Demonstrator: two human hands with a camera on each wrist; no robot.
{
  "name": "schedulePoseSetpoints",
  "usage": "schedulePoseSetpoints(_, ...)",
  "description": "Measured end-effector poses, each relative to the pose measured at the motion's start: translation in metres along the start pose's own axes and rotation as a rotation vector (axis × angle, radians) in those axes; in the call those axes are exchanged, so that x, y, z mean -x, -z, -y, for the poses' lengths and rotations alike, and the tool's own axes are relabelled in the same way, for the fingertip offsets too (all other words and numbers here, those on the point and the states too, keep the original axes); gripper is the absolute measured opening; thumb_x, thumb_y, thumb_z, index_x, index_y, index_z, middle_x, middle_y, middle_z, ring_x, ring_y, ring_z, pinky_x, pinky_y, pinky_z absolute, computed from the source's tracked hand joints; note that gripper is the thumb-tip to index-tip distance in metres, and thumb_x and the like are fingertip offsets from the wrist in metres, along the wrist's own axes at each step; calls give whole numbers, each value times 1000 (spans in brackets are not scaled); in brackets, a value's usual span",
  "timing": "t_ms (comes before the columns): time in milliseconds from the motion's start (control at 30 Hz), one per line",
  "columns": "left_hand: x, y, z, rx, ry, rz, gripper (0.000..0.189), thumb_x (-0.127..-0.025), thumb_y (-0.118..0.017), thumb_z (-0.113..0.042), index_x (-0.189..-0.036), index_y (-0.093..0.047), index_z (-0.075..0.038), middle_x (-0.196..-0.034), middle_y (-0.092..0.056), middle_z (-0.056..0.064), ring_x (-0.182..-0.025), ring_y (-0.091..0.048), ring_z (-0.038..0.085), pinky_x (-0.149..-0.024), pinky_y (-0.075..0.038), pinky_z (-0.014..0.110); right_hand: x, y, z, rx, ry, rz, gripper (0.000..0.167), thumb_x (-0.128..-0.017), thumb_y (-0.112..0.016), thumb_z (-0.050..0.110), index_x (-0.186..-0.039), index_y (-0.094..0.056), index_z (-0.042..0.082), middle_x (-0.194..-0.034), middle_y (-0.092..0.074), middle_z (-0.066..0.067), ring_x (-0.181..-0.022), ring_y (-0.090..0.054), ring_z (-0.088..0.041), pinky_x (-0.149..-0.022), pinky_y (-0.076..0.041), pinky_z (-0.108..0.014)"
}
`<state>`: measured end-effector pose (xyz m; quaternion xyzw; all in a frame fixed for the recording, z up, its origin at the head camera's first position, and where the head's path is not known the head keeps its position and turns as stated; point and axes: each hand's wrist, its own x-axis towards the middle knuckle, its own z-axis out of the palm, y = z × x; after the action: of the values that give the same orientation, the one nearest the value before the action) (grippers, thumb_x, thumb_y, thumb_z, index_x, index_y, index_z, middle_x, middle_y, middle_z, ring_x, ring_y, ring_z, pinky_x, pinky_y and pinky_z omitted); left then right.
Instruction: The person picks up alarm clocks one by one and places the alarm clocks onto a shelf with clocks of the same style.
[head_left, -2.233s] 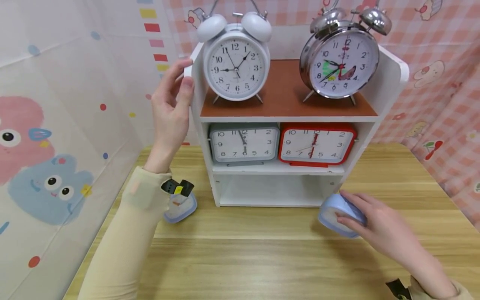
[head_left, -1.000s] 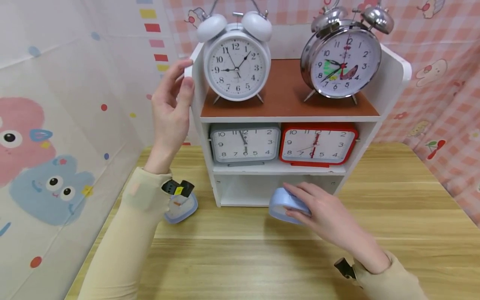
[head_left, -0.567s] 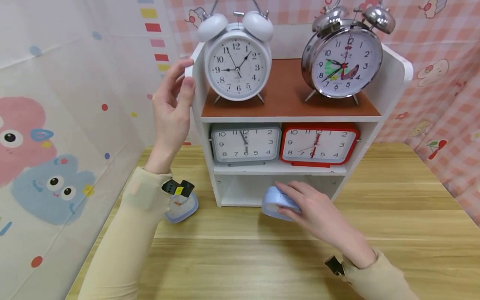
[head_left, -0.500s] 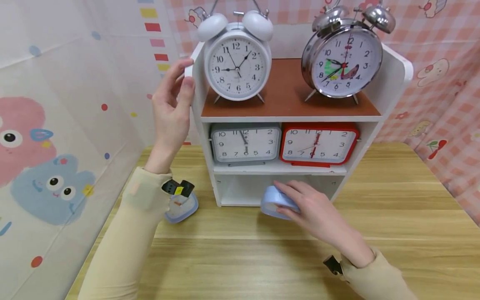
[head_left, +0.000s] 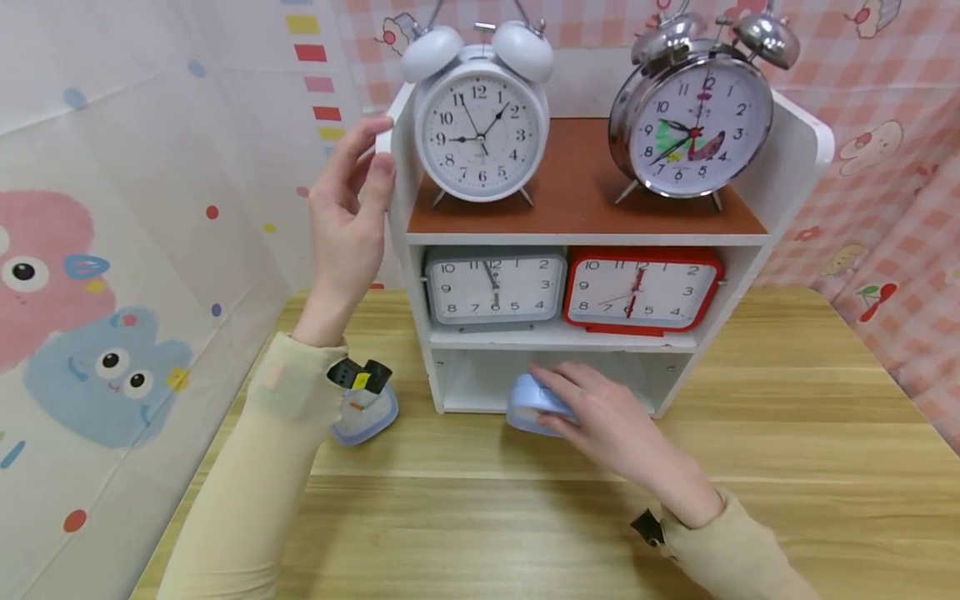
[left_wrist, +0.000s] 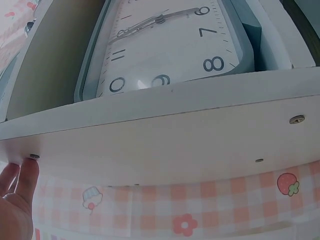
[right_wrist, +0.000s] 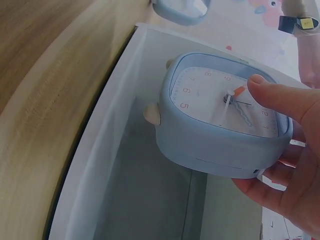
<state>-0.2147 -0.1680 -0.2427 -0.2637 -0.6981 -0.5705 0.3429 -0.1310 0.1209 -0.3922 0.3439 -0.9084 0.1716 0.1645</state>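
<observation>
My right hand grips a small light-blue alarm clock from above, at the mouth of the bottom compartment of the white shelf unit. In the right wrist view its thumb lies on the dial's edge and other fingers on the far side; two small feet stick out from the clock. My left hand rests against the shelf's left side panel, fingertips on its outer face. A second light-blue clock lies on the table, dial upward, partly hidden under the left wrist.
On the brown top shelf stand a white twin-bell clock and a silver twin-bell clock. A grey clock and a red-framed clock fill the middle compartment. Wooden table extends in front.
My right hand has carried the light-blue clock left across the table, from the shelf's right corner to the front of the bottom compartment. The left hand stays against the side panel.
</observation>
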Motion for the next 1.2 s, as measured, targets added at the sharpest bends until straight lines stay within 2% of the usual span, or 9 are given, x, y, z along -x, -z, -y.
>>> schedulePoseSetpoints(467,1,0,0,-15,-1,-8,37,-107,-51,-4,-144,-57,-1,-149,-61,14,-134,-64,22,-112,-57,32,-17,-16,4,-6,23,51,58,-89,-85,26,-140,-65,6,-124,-73,-11,-108,-73,-26,-82,-66,-42)
schedulePoseSetpoints(733,1,0,0,-11,-3,-6,37,-107,-51,-4,-144,-56,0,-150,-60,14,-135,-64,23,-112,-57,32,-29,-27,5,-14,73,57,56,-91,-84,26,-140,-65,6,-125,-73,-10,-109,-73,-25,-83,-65,-41)
schedulePoseSetpoints(1200,1,0,0,-4,-4,-10,37,-107,-51,-2,-143,-57,0,-149,-61,15,-134,-65,23,-111,-57,32,-49,-38,6,-18,74,135,56,-95,-79,28,-144,-62,6,-139,-70,-14,-125,-70,-33,-100,-62,-49)
